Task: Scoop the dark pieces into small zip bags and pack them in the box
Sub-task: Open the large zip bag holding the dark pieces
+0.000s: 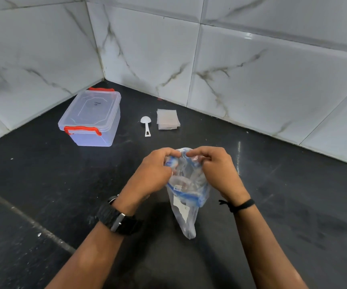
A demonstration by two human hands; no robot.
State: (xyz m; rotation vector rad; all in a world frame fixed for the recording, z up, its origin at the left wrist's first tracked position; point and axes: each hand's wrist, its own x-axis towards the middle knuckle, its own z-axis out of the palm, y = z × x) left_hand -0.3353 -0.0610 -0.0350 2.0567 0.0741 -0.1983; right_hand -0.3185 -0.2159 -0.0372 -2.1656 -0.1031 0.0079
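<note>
The person stands at a dark counter [43, 184] in a tiled corner, both hands working the mouth of a clear plastic bag with a blue zip strip [186, 197]. The left hand [154, 174] pinches the rim on its side, fingers curled over the edge; the right hand [212, 170] pinches the opposite side, thumbs nearly meeting at the top. The bag hangs between the hands, its bottom corner near the counter, and I cannot make out any dark pieces inside through the crumpled film.

At about eleven o'clock from the hands sits the clear box [91, 119], lid on and red latches down. At twelve o'clock lies the white scoop [146, 125], bowl pointing away, and just beside it, toward one o'clock, a small stack of zip bags [167, 119], flat and untouched.

This looks like the opening of the supply bag, so the task is barely begun. To do it well, pull the two lips apart evenly from the middle, rather than tearing at one end, and keep the mouth upward so nothing spills. Then fold the rim back so it stays wide for the scoop, and set it down within easy reach.
</note>
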